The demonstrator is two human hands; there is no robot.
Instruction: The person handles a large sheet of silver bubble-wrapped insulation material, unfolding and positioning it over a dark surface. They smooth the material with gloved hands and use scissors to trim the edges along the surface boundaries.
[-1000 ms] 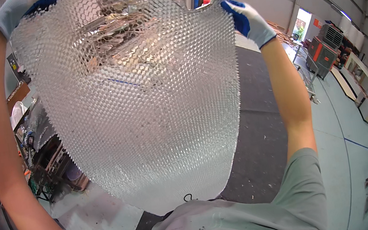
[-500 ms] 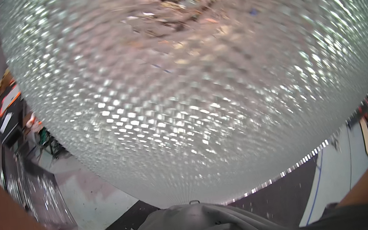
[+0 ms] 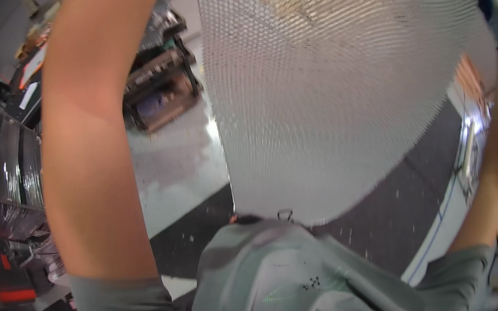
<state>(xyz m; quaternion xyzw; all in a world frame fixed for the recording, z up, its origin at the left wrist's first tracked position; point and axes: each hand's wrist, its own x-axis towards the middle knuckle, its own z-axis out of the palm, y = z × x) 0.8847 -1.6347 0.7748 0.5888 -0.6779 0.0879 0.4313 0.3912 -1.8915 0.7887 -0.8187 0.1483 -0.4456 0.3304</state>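
A large, see-through silvery mesh sheet (image 3: 324,99) with rows of small cells hangs upright in front of me. Its lower end comes down against my grey shirt. My right hand (image 3: 496,15), in a dark and pale blue glove, is raised at the far right. Its dark fingers close on the sheet's right edge, though they are partly blurred. On the left my bare forearm stretches upward past the sheet's left edge. My left hand lies beyond the top of the picture, so what it holds is hidden.
Left of my arm stands a stack wrapped in shiny clear film (image 3: 2,160). A dark shelf cart (image 3: 162,88) stands behind the arm, and below the stack is a black and red case (image 3: 5,269). Dark matting (image 3: 375,226) covers part of the pale floor.
The mesh sheet has shifted right and narrowed in view, uncovering the cart on the left. My left arm has come up and inward. My right gloved hand has come into sight.
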